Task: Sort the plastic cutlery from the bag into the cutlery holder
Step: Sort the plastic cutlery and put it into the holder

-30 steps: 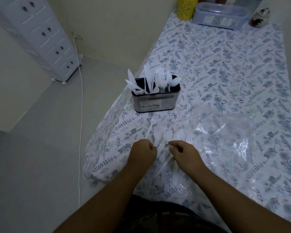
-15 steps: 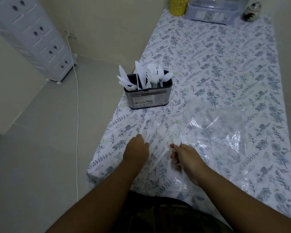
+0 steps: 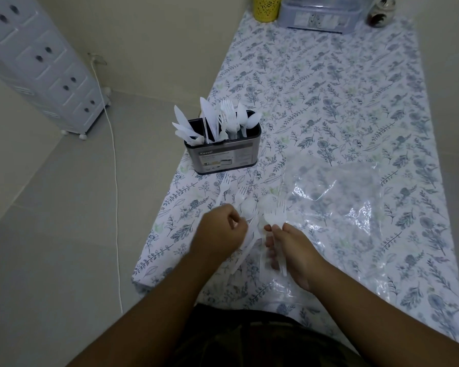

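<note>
The right hand [image 3: 289,250] has its fingers curled round a white plastic fork [image 3: 275,221], thumb and forefinger pinching the neck just below the tines, which point toward twelve o'clock. The left hand [image 3: 220,231] is closed into a loose fist over blurred white handles; whether it truly grips one cannot be told. Between and beyond the hands, loose white plastic forks and spoons [image 3: 239,200] lie on the floral blue-and-white tablecloth [image 3: 329,88]; their outlines smear together. At three o'clock from them lies the crumpled clear plastic bag [image 3: 337,205], flat and glossy. At eleven o'clock from the hands stands the dark rectangular metal cutlery holder [image 3: 223,157], with white knives, forks and spoons upright inside. At the far edge, a yellow perforated cup [image 3: 266,7] and a clear lidded box [image 3: 323,14] are cut off by the frame.
</note>
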